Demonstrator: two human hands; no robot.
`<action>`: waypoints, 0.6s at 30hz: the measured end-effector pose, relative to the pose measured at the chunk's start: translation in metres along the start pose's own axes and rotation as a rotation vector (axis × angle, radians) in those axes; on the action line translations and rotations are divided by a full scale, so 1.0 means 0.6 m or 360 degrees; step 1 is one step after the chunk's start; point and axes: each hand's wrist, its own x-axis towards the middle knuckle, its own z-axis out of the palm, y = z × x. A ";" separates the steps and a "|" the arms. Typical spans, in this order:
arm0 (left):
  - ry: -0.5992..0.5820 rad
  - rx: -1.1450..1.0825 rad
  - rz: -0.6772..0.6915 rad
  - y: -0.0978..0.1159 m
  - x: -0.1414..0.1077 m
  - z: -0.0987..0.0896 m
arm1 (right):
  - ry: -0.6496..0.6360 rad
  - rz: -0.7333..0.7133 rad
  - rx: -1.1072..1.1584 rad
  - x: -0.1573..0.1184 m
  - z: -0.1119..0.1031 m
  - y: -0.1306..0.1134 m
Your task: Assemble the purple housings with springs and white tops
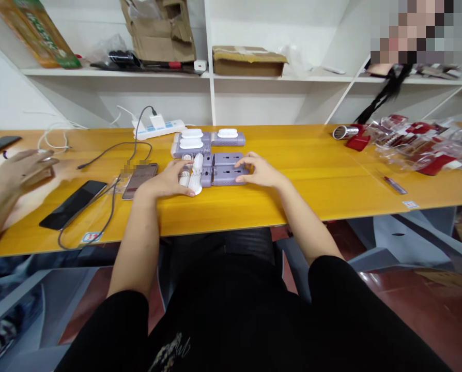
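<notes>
Several purple-grey plastic boxes with keyhole-like slots lie side by side on the table. My left hand (169,178) curls its thumb and fingers round the left end of this group, against white ridged oval pieces that look like brushes (196,182). Part of these is hidden by the fingers. At the opposite end, my right hand (258,171) bends its fingers and thumb over the right edges of the front purple-grey boxes (226,174). Just behind, another purple-grey box (184,151) carries two white oval pieces (191,143), and a box (239,138) beside it carries one.
A phone (140,181) and a black phone (73,205) lie left with grey cables. Behind them is a power strip (165,128). Another person's hand (21,168) rests at far left. Red and clear-wrapped items (409,139) are piled right, near a small tube (395,185). Shelves stand behind.
</notes>
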 end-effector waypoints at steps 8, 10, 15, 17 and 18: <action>0.0596 -0.0095 0.0005 -0.039 0.030 -0.001 | 0.0375 0.0241 -0.0191 0.122 -0.033 0.089; 0.0648 -0.0103 -0.0025 -0.052 0.037 0.002 | 0.0364 0.0367 -0.0237 0.167 -0.038 0.115; 0.0594 -0.0067 0.0003 -0.058 0.040 0.011 | 0.0318 0.0575 -0.0165 0.244 -0.039 0.162; 0.0555 -0.0067 0.0012 -0.051 0.039 0.013 | 0.0288 0.0638 -0.0114 0.258 -0.035 0.175; 0.0535 -0.0069 0.0009 -0.047 0.038 0.014 | 0.0266 0.0650 -0.0094 0.262 -0.034 0.180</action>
